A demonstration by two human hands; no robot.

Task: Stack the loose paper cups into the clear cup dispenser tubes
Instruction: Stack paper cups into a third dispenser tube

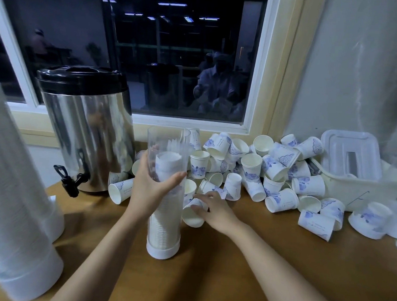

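- The tall clear plastic dispenser tube with a white base (162, 247) stands upright near the front middle of the brown wooden table (232, 278). A nested stack of white cups (163, 226) fills it to well above half its height.
- The left hand (153, 184) wraps round the middle of the tube, thumb across the front and fingers behind, and holds it steady.
- The right hand (217, 212) is just right of the tube. Its thumb and fingers curl on a white paper cup with blue print (191, 216), which lies on its side with the mouth towards the person, touching the tube's wall or very near it.
- The heap of loose printed paper cups (272, 175) spreads along the back of the table, from the steel urn with a black lid (86, 130) to the white plastic basket (356, 184).
- By their look, the cups are very light and thin-walled. A hard squeeze would probably dent the side or push the rolled rim out of round, and the cup might then jam in the tube.
- The safest hold is likely a light pinch round the wall close to the stiffer bottom, with the cup kept in line with the tube as it goes in.
- The tube looks rigid but smooth, and it is tall for its base, so a grip at mid-height suits it. A sideways knock could tip it.
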